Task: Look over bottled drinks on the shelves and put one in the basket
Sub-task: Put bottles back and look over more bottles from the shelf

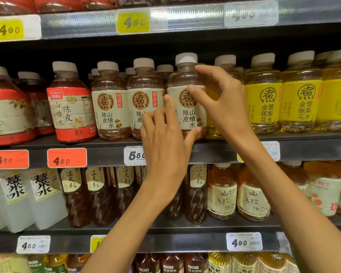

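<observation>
A brown drink bottle [185, 77] with a cream label and a pale cap stands at the front of the middle shelf [106, 154], in a row of like bottles [110, 107]. My left hand [161, 146] holds its lower part, with the forefinger up along its left side and the thumb under its bottom right. My right hand [224, 107] grips its right side, thumb on the label and fingertips at the shoulder. The bottle's cap sits slightly higher than its neighbours' caps. No basket is in view.
Yellow-labelled bottles [264, 103] fill the shelf to the right and red-labelled bottles [71, 113] the left. The lower shelf holds white jugs [43, 196], dark slim bottles [95, 194] and amber bottles [222, 194]. Price tags [67, 157] line the shelf edges.
</observation>
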Motion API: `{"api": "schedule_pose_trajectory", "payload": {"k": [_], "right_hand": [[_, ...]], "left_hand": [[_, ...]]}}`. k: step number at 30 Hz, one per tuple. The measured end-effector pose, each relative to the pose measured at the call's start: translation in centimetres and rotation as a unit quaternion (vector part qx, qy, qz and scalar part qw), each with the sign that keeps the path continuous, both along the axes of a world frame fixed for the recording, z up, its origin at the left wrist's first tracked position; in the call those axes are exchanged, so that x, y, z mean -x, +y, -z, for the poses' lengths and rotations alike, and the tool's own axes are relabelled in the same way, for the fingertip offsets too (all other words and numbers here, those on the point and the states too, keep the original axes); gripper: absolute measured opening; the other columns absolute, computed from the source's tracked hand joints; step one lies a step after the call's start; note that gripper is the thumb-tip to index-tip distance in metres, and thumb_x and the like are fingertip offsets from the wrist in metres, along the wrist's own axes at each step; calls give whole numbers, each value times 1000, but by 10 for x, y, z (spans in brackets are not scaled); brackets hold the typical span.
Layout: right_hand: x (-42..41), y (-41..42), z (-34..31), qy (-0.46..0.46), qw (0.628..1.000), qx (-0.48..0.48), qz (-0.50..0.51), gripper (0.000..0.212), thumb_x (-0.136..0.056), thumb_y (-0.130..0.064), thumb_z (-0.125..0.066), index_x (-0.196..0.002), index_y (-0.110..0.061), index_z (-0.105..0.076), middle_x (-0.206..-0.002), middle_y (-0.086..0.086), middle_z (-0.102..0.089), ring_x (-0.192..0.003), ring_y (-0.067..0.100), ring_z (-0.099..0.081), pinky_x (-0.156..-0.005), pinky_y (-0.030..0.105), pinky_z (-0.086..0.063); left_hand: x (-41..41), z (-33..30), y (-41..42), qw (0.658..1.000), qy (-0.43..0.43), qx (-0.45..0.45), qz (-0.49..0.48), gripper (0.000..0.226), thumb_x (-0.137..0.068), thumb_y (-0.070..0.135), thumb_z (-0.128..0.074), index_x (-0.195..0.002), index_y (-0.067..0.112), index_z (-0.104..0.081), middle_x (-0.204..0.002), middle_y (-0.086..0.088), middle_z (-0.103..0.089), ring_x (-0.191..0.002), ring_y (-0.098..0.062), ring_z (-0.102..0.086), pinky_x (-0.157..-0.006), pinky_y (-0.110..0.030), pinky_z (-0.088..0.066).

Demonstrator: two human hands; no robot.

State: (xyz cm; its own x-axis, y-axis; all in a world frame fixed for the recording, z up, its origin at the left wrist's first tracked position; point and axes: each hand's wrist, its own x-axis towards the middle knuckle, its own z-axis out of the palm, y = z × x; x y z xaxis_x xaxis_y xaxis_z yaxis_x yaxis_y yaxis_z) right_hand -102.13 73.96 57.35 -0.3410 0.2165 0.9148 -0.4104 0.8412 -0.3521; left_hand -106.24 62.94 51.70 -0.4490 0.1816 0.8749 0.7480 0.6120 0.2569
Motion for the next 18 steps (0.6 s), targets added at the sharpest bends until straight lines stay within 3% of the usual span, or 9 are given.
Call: {"api": "schedule_pose_trajectory", "payload": {"k": [3, 5, 7, 10, 18], "right_hand": [[2, 5, 0, -22, 998, -28, 56, 45, -91, -27, -64, -133, -14, -55, -128, -1, -57, -120, 5, -46, -103, 22, -39], [2, 9, 1, -18, 992, -46, 116, 47, -90, -34, -64, -134, -21, -55, -116, -7, -47, -114, 3, -34, -97, 20, -29], [2, 10, 2, -14, 986, -68, 154, 50, -88, -38, -65, -134, -23, -55, -111, -9, -40, -111, 11, -35, -90, 23, -24], [7, 11, 4, -23, 977, -102, 184, 52, -88, -38, -65, -136, -22, -53, -117, 1, -55, -113, 20, -41, -84, 22, -20], [10, 13, 4, -24, 970, -115, 214, 52, -88, -42, -64, -135, -23, -54, -122, 11, -52, -115, 27, -41, -88, 24, -22]], "left_hand": [[1, 2, 5, 1000, -14, 6, -14, 88, -86, 54, -58, -152, 8, -19, -135, -14, -45, -119, -30, -37, -100, -37, -30], [0, 3, 8, 1000, -18, 2, -19, 88, -85, 53, -59, -151, 10, -21, -136, -17, -41, -119, -31, -36, -98, -37, -32], [3, 3, 8, 1000, -7, -1, -30, 84, -85, 50, -62, -149, 9, -27, -134, -20, -39, -118, -32, -37, -96, -38, -34], [7, 3, 10, 999, -6, 15, -40, 81, -86, 48, -61, -148, 7, -29, -129, -18, -41, -116, -31, -38, -93, -36, -32], [2, 7, 20, 997, -13, 34, -62, 77, -93, 44, -53, -148, 0, -21, -134, -20, -41, -118, -32, -39, -98, -38, -35]]}}
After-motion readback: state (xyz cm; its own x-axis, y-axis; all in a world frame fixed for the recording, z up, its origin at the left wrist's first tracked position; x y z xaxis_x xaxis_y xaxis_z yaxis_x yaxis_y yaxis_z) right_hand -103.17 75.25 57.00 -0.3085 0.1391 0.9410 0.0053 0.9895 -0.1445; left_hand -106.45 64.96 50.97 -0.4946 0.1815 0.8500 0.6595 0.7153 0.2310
